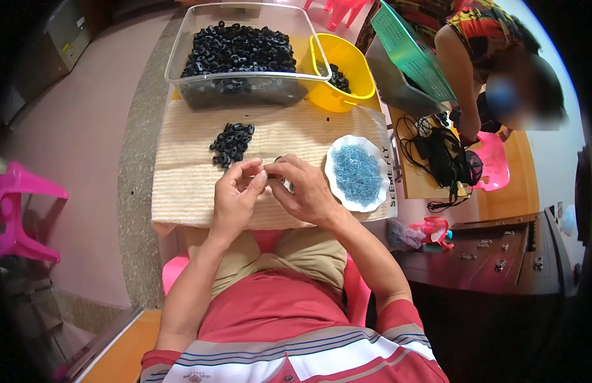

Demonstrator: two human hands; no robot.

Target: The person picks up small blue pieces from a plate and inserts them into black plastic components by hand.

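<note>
- Left hand (235, 196), pinched, hold unclear, meets right hand (305, 193), closed on a dark part (281, 180) near the pile (232, 145).
- Loose fingertips could drop it.
- A wrist swing could tip the plate (363, 206).

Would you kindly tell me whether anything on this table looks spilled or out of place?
Only something minor: a small dark piece lies alone on the striped cloth near the yellow basin, apart from the pile of black parts, so it looks stray. I see no spill around the white scalloped plate.
</note>
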